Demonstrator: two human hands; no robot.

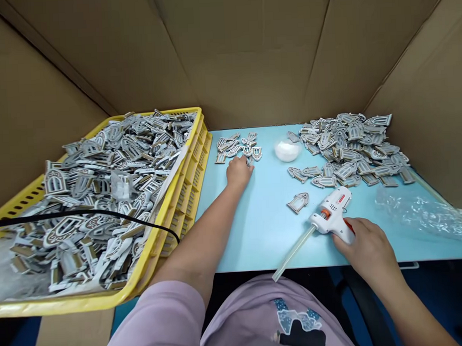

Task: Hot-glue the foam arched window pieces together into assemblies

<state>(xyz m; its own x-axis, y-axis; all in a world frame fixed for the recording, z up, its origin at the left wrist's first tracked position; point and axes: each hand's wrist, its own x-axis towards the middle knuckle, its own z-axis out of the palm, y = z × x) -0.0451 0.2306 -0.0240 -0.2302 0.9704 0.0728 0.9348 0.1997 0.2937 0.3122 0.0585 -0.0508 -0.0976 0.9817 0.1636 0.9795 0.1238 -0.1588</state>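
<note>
My right hand (370,243) is wrapped round the handle of a white hot glue gun (336,209). A long translucent glue stick (294,254) sticks out of the gun's back, toward my body. Stretched out ahead, my left hand (239,173) has its fingers curled closed on a small grey-white arch-shaped piece (249,161), mostly hidden by them. Just beyond it lies a small group of similar arch-shaped pieces (233,150). One single arch-shaped piece (298,202) lies flat on the light blue table (264,222), left of the gun's nozzle end.
A yellow crate (189,190) heaped with arch-shaped pieces stands at left, a black cable (83,212) across it. A large pile of pieces (352,147) lies at back right. A round white thing (287,149) and a clear plastic bag (424,213) are nearby. Cardboard walls (249,55) enclose the table.
</note>
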